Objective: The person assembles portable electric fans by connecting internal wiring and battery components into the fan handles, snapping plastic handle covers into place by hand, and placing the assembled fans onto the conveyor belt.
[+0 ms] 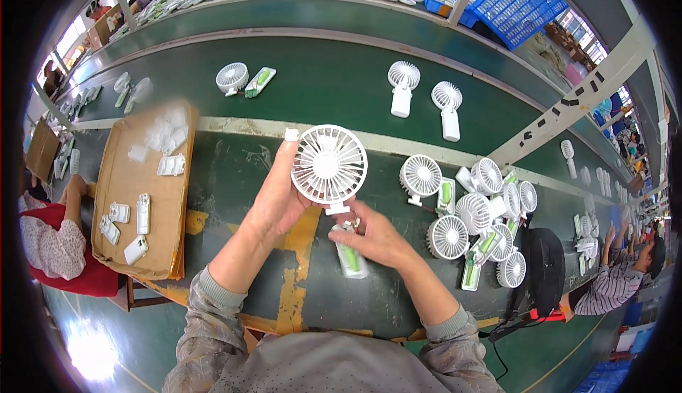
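Observation:
A white round fan head (328,166) with a slatted grille is upright in front of me. My left hand (275,198) is closed around its left side, thumb up, and a small white piece shows at the thumb tip. Just below the fan head, my right hand (380,235) has its fingers bent round the top of a white handle shell (353,269) with a green battery in it. The fan's short neck lies close above the right fingertips; whether the two parts touch I cannot tell.
Left of me stands a cardboard tray (106,244) with white shell pieces. Several fan heads (447,237) and opened handles are piled at right, beside a black bag (545,269). Finished-looking fans (401,98) lie on the green conveyor (320,73). A slanted metal post (568,102) rises at right; co-workers sit nearby.

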{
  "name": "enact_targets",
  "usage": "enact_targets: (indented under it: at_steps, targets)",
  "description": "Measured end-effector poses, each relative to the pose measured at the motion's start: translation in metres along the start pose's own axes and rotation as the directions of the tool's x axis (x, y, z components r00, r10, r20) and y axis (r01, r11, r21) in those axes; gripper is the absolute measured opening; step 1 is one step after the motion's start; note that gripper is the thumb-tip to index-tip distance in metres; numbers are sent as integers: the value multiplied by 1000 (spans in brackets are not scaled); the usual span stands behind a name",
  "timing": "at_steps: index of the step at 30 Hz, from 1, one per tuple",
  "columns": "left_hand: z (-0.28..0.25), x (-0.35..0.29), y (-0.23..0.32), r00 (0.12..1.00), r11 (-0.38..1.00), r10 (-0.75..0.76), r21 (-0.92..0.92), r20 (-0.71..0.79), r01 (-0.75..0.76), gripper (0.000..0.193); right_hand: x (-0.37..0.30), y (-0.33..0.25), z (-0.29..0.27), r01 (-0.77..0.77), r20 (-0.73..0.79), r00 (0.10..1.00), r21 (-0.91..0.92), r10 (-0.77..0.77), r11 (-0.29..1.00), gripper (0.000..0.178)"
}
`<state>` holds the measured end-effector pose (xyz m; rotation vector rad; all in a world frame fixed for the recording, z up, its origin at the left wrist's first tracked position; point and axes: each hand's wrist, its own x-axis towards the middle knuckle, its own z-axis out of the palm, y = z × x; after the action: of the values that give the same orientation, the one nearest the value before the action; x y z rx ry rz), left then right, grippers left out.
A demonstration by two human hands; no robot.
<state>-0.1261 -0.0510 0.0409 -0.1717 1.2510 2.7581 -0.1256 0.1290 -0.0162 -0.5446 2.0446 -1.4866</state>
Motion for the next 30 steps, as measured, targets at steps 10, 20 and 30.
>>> enact_targets:
  at_steps: [10, 20, 30]
  targets:
    - [-23, -34, -30, 994, 989, -64, -128, 92, 76, 55, -60, 22, 34, -404, 287, 915, 665, 285, 628, 50]
    - [-28, -71, -45, 983, 965, -34, -248, 183, 79, 56, -80, 50, 19, -275, 236, 961, 856, 142, 438, 55]
    - [1, -88, -59, 999, 981, 19, 192, -33, -12, 53, -84, 24, 37, -314, 110, 942, 631, 318, 710, 22]
